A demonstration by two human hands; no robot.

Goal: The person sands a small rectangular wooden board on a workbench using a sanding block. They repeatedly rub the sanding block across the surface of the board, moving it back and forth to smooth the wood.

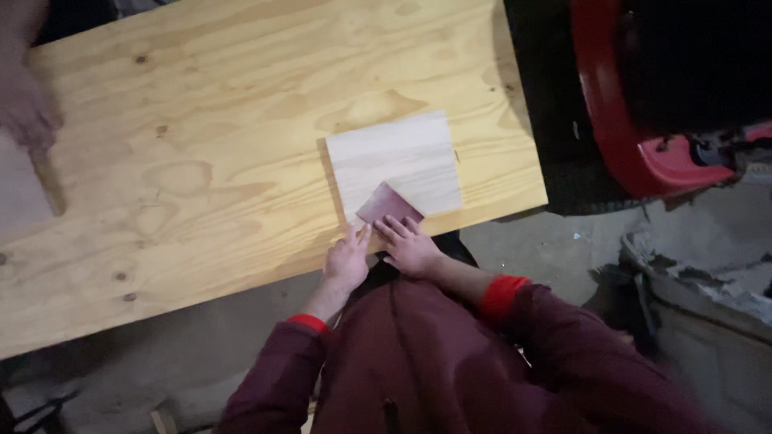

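Where the head camera looks down, one view only, the bench holds the following.

Item: one large plywood sheet (201, 161), knotty, yellow-toned, lying flat as the work surface. Its near edge runs just in front of the person's body.

Item: one small pale wood board (398, 161), roughly square, lying flat on the plywood near that near edge and toward the sheet's right end. It appears placed there so both hands reach it without stretching.

Item: one piece of reddish-brown sandpaper (388, 206), lying on the near corner of the pale board, touching it.

Item: the left hand (347, 259), fingers stretched out and laid nearly flat, tips at the near left edge of the sandpaper. It grips nothing; it looks to be pressing or steadying.

Item: the right hand (408, 245), fingers likewise extended and spread, tips resting on the near edge of the sandpaper. No closed grasp; the sheet seems held down by flat pressure, which suits rubbing along a surface.

Item: two dark red sleeves with brighter red cuffs (503, 293), the person's own.

Item: one blurred hand of another person (28, 108), at the far left edge of the plywood, well apart from the board. What it holds cannot be told.

Item: one red and black machine body (643, 153), beyond the right end of the plywood, only partly in view.

Item: grey concrete floor (547, 241) below.
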